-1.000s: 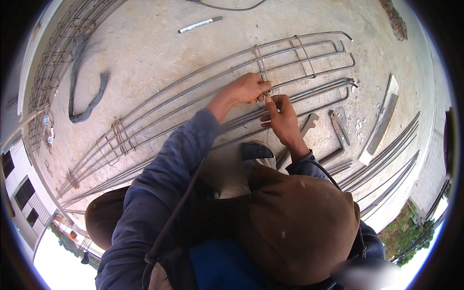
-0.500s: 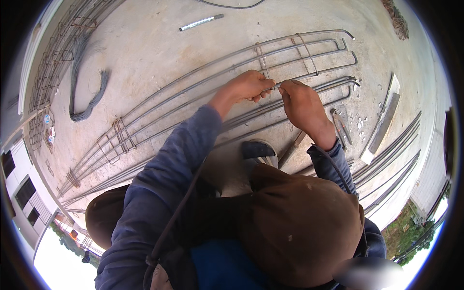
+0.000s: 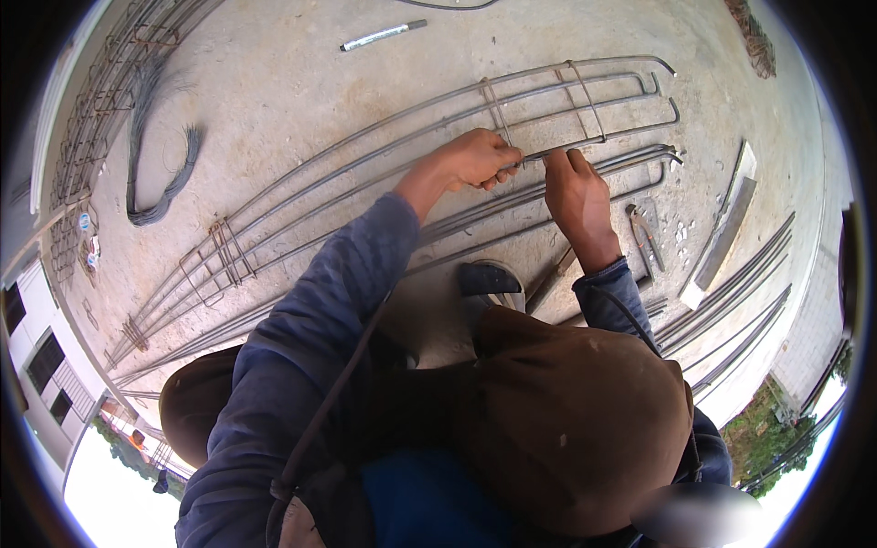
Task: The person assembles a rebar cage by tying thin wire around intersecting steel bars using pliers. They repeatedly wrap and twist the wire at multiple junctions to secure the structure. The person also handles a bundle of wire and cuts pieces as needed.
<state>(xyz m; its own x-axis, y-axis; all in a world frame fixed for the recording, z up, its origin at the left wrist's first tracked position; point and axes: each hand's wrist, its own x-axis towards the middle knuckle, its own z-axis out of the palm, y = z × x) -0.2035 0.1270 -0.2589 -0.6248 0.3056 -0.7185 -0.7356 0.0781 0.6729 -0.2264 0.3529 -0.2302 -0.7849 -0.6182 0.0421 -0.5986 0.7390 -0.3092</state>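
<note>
Fingers of your left hand (image 3: 480,160) and right hand (image 3: 579,187) pinch narrow at the hooked steel bar (image 3: 630,133), holding what I cannot tell; best brace the left against it.

The right hand (image 3: 582,205), whose fingertips met the left hand's (image 3: 480,160) a second ago, has moved right and farther out. A short gap now separates the two, with steel bar (image 3: 536,157) showing between. More of the right sleeve (image 3: 610,297) shows, and the flat tool's (image 3: 552,281) notched end has become hidden.
</note>
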